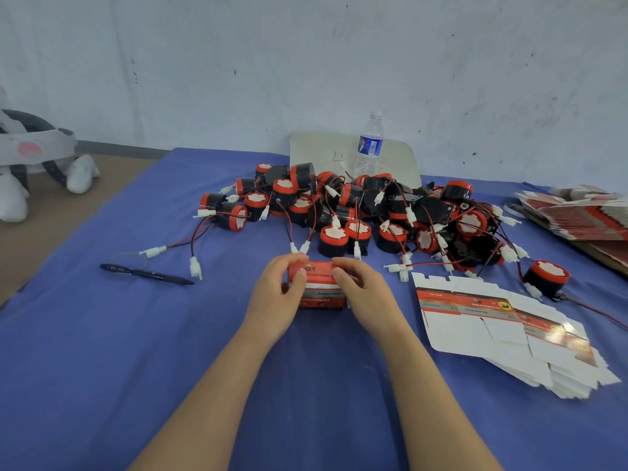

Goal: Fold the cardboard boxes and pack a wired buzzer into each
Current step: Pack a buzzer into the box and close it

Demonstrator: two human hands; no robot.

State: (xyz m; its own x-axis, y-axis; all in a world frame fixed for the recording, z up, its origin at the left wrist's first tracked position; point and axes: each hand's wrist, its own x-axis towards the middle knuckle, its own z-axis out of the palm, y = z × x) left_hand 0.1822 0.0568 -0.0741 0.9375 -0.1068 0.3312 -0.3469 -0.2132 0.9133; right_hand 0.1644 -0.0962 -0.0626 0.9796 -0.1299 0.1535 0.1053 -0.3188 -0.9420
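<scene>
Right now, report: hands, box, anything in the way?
Left hand and right hand both grip folded red box. Buzzer pile just beyond; flat box blanks right. Nothing blocking.

head view | worn high, facing forward and down | near the hands [319, 294] (wide-angle) | wall [238, 62] beyond

Blue cloth [102, 351] — buzzers [356, 205], flat cartons [492, 334], pen [146, 274]

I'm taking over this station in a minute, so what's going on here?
A person grips a small red cardboard box with the left hand and the right hand, fingers curled round it, over the blue table. Whether a buzzer is inside cannot be seen. A pile of wired buzzers lies behind it; flat unfolded boxes are stacked to the right.
</scene>
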